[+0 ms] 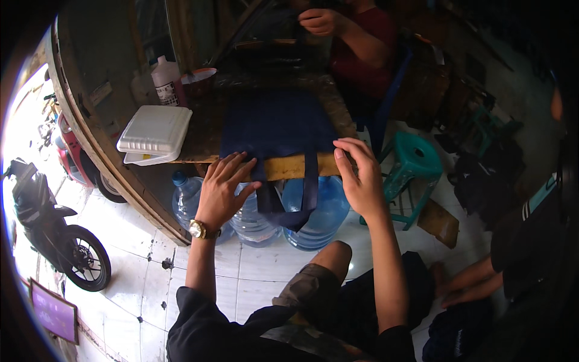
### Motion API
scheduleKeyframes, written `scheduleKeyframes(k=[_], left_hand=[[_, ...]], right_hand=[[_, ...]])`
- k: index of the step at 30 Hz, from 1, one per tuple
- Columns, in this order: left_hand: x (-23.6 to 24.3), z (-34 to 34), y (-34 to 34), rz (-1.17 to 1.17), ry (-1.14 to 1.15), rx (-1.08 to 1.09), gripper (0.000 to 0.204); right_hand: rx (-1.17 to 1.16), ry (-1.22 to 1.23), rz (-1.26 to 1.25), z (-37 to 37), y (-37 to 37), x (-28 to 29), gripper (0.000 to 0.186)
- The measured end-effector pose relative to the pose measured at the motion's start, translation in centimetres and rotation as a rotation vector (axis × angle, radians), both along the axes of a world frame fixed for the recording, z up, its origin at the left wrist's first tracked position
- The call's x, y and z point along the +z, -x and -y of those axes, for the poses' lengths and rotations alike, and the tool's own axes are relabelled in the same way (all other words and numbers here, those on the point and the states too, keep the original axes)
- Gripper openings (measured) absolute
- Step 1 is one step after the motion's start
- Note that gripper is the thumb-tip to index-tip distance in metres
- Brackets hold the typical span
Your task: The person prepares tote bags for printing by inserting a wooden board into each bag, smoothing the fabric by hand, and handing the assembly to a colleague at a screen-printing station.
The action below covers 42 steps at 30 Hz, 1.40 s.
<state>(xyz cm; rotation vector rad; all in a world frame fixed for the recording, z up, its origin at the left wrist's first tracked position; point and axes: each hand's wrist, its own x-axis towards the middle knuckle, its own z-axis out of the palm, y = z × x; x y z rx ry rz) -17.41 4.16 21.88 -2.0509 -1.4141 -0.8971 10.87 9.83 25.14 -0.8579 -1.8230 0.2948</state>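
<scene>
A dark navy cloth tote bag (274, 123) lies flat on the wooden table (205, 130). Its strap handle (309, 184) hangs down in a loop over the table's near edge. My left hand (226, 184), with a watch on its wrist, rests with fingers spread on the bag's near left corner and the table edge. At the near right corner, my right hand (360, 178) has its fingers extended, the fingertips and thumb at the bag's edge. Neither hand appears to grip anything.
A white foam box (155, 133), a pinkish bottle (166, 81) and a bowl (199, 77) stand at the table's left. Large blue water jugs (316, 211) sit below. A green stool (413, 157) is at right. Other people sit across and at right; motorbikes (54, 229) stand left.
</scene>
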Motion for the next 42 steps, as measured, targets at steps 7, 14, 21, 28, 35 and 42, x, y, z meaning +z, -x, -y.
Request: scheduleKeyframes(k=[7,14,21,28,35,42], left_hand=[[0.6,-0.1,-2.4,0.105,-0.290,0.073,0.025],[-3.8,4.9,-9.2,0.703,-0.078,-0.365,0.008],[-6.8,6.1,-12.1,1.189,0.311,-0.682,0.017],[-12.8,7.3,-12.1,1.729,1.063,-1.215,0.079],[-8.8,4.3,-27.3,1.809,1.473,-1.026,0.086],[-8.9,3.1,-33.7,1.892,1.615,-1.067,0.070]], right_hand=[[0.461,0.654,-0.565,-0.9,3.6,5.6,0.089],[0.628,0.848,-0.859,0.4,5.3,4.4,0.088],[0.547,0.800,-1.185,-1.4,3.0,-5.0,0.016],[0.548,0.654,-1.445,16.4,-9.7,-13.5,0.027],[-0.260,0.369,-1.313,31.6,-17.5,-17.3,0.039],[-0.076,0.220,-1.502,31.1,-16.0,-16.2,0.065]])
